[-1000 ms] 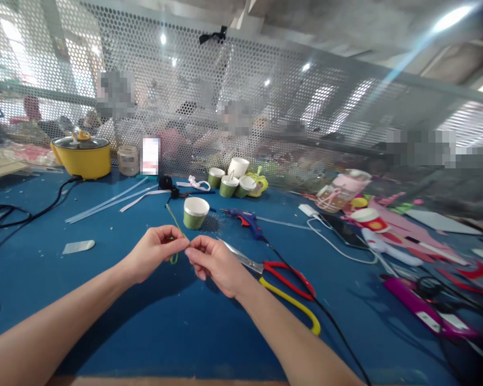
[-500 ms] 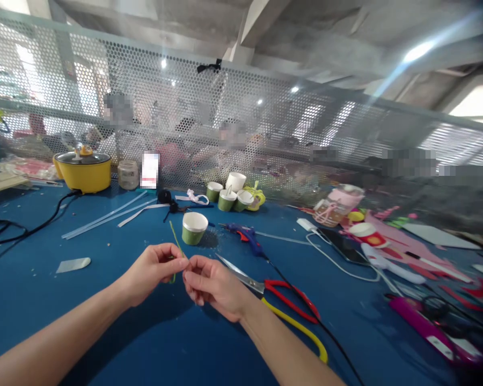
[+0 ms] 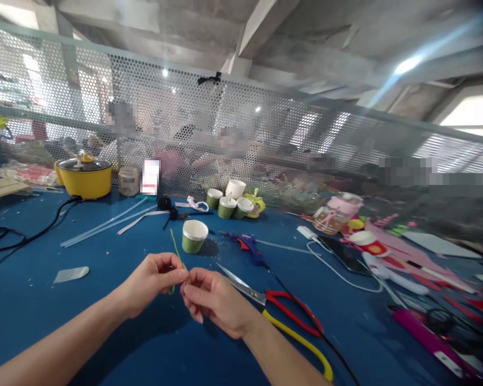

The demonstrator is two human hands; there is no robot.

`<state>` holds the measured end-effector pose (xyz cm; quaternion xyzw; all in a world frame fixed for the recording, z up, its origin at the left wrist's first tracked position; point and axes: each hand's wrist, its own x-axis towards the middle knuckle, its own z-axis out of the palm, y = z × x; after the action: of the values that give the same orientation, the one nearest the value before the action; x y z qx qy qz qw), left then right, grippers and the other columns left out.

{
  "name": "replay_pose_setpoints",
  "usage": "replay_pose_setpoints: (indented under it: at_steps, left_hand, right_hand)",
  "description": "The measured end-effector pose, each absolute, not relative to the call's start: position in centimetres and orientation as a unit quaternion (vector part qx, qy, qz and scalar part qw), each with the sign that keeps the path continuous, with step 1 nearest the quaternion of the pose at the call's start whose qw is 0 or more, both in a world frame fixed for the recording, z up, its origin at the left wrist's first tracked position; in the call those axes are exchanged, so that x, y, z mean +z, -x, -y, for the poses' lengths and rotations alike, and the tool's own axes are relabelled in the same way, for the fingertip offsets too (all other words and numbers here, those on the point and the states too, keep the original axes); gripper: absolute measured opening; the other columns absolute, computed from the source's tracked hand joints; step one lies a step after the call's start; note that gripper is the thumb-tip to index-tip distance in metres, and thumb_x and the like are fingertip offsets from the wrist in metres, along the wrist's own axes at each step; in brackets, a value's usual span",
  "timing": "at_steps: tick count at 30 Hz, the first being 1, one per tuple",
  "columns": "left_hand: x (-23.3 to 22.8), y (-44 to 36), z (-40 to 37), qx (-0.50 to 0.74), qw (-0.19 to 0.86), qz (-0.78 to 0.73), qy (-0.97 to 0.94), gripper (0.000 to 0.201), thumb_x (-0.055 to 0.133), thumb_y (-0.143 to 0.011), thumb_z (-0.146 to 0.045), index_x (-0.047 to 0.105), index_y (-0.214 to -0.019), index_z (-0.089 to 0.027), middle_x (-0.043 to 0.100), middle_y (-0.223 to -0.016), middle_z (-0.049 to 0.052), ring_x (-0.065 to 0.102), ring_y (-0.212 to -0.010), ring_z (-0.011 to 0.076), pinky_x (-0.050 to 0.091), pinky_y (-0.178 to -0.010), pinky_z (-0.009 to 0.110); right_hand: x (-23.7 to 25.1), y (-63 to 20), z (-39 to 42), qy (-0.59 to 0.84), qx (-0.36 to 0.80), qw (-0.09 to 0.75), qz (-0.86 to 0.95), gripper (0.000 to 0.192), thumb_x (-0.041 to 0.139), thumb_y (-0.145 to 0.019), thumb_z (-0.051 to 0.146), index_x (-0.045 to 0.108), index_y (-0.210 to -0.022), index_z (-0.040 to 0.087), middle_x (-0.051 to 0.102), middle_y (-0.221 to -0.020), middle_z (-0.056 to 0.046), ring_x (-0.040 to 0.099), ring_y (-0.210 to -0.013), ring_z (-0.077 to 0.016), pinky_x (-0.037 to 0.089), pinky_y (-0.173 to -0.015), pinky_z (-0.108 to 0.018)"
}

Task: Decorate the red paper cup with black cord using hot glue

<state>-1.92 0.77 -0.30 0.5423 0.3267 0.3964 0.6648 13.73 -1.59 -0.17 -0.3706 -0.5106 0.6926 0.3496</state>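
We can read no text, label or number anywhere; the card [image 3: 150, 177] by the mesh is blurred out.

Your left hand [image 3: 155, 281] and right hand [image 3: 213, 297] cover the middle of the green strip [image 3: 175, 245], so you cannot tell how it is gripped. Your forearms are cut off by the lower edge. The scissors [image 3: 284, 316] lose their yellow handle end behind your right forearm. People behind the mesh screen [image 3: 265, 139] in the upper frame are blurred. Clutter at far right is smeared.
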Motion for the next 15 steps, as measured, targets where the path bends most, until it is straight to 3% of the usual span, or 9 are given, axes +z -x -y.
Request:
replay_pose_setpoints:
  at_steps: [15]
  left_hand:
    - [-0.38,1.2,-0.48,0.406,0.571,-0.44,-0.562,0.031,0.066,-0.061,-0.041,0.051,-0.056,-0.014,0.042,-0.047,-0.006,0.03,-0.044,0.0058,0.02,-0.042,0.02]
  right_hand:
    - [-0.28,-13.42,1.83,0.485,0.401,0.377,0.68,0.018,0.058,-0.073,0.027,0.049,-0.062,0.017,0.044,-0.057,0.004,0.038,-0.052,-0.0081,0.03,-0.047,-0.021]
